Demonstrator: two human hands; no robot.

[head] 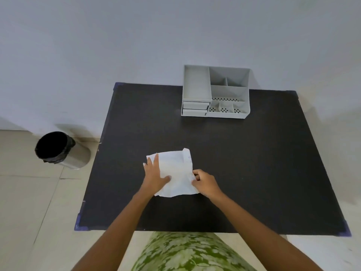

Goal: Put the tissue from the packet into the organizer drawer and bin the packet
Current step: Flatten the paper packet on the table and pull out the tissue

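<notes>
The tissue [175,174] lies near the middle of the dark counter [254,163], a white, creased, roughly square sheet with a folded or seamed strip along its far right edge. Whether that strip is the packet or part of the tissue cannot be told; no separate packet shows.

The left hand [155,176] rests flat on the tissue's left side, fingers spread and extended, pressing it down rather than gripping. The right hand [203,181] is curled at the tissue's right edge, fingertips pinched together on the margin, clamped lightly on the paper.

It looks very light, soft and limp. It will likely fold under its own weight, slide easily on the smooth counter and tear if pulled hard against the pinning hand. Best taken by an edge or corner in a gentle pinch, or folded smaller first and lifted as a pad.

The organizer [215,90] stands at the far edge of the counter, well apart from the tissue, its two small drawers [195,108] at the lower left front, both apparently closed. The bin [58,149], lined in black, stands on the floor left of the counter.
</notes>
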